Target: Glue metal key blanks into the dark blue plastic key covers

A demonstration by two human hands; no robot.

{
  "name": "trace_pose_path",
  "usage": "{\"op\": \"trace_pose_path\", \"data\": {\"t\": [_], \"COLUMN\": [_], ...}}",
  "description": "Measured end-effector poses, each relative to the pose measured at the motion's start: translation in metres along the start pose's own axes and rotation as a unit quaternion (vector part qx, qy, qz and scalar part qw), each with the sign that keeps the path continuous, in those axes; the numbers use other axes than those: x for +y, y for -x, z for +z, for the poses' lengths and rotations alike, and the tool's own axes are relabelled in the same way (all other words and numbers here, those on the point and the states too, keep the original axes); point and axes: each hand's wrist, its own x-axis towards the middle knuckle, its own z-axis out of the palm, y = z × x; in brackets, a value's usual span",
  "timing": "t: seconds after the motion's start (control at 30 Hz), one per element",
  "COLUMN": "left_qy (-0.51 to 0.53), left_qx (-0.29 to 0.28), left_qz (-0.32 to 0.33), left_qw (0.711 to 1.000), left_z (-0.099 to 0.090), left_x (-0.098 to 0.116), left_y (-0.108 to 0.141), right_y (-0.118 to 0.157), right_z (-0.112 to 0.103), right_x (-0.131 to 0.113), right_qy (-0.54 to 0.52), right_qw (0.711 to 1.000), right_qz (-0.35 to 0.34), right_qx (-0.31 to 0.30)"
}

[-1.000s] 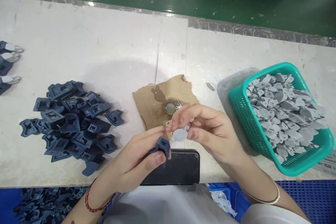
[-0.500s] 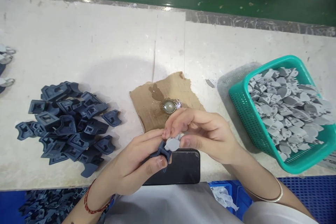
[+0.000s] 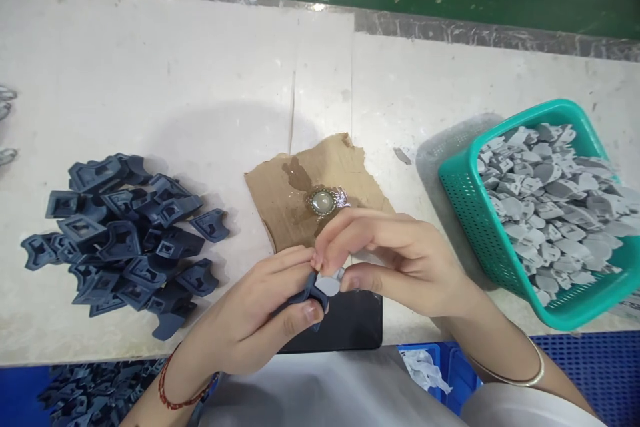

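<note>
My left hand (image 3: 267, 310) is closed around a dark blue plastic part (image 3: 316, 292), its thumb lying along the near side. Between the thumb and fingers of my right hand (image 3: 385, 260) is a light grey plastic piece (image 3: 328, 283) with a flat rounded face. The grey piece sits against the right end of the blue part; how far it goes in is hidden by my fingers. Just beyond my hands, a small round dish of clear liquid (image 3: 321, 202) stands on a torn piece of cardboard (image 3: 270, 193).
A pile of dark blue parts (image 3: 120, 240) lies on the left of the white table (image 3: 225, 53). To the right stands a green basket (image 3: 467, 213) full of grey pieces (image 3: 555, 200). Below my hands lies a black phone (image 3: 355, 323). Blue crates (image 3: 457, 380) sit under the table edge.
The grey piece has turned slightly and now sits closer against the blue part. My right fingers have bent further over it. The view has shifted a little.
</note>
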Motion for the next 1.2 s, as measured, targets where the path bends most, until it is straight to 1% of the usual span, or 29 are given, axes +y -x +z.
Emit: {"op": "trace_pose_path", "data": {"t": [0.17,0.27,0.33,0.4,0.5,0.57,0.7,0.77,0.83,1.0,1.07,1.13,1.2], "left_qy": [-0.001,0.005,0.000,-0.011,-0.017,-0.021,-0.027,-0.022,-0.015,-0.020,-0.023,-0.026,-0.026], "left_qx": [-0.012,0.007,0.029,0.049,0.064,0.069,0.078,0.079,0.073,0.074,0.076,0.088,0.109], "left_qz": [0.008,0.005,-0.007,-0.017,-0.011,-0.006,0.003,0.015,0.019,-0.002,-0.003,0.001,-0.005], "left_qw": [1.000,1.000,1.000,0.999,0.998,0.997,0.997,0.997,0.997,0.997,0.997,0.996,0.994], "left_z": [-0.001,0.000,0.001,0.001,0.001,0.001,0.003,0.004,0.005,0.005,0.005,0.005,0.005], "left_x": [-0.001,-0.001,-0.001,-0.001,0.000,0.001,0.002,0.000,-0.001,-0.002,-0.001,-0.002,-0.003], "left_y": [0.000,0.000,0.000,-0.001,-0.002,-0.003,-0.004,-0.003,-0.002,0.000,0.000,0.000,0.002], "right_y": [-0.001,0.002,0.004,0.005,0.005,0.004,0.003,0.003,0.003,0.004,0.003,0.001,0.000], "right_z": [-0.001,-0.001,0.000,0.003,0.011,0.016,0.022,0.022,0.022,0.021,0.021,0.021,0.017], "right_x": [-0.002,-0.002,-0.002,-0.001,0.002,0.003,0.005,0.005,0.005,0.008,0.010,0.010,0.007], "right_qy": [0.056,0.089,0.130,0.195,0.292,0.334,0.398,0.418,0.423,0.405,0.402,0.407,0.416], "right_qw": [0.998,0.996,0.990,0.979,0.953,0.937,0.907,0.896,0.892,0.899,0.901,0.900,0.896], "right_qz": [-0.001,-0.021,-0.043,-0.059,-0.082,-0.102,-0.130,-0.141,-0.148,-0.159,-0.156,-0.151,-0.156], "right_qx": [-0.014,0.006,0.014,0.005,-0.014,-0.005,0.037,0.049,0.050,0.037,0.042,0.040,0.024]}}
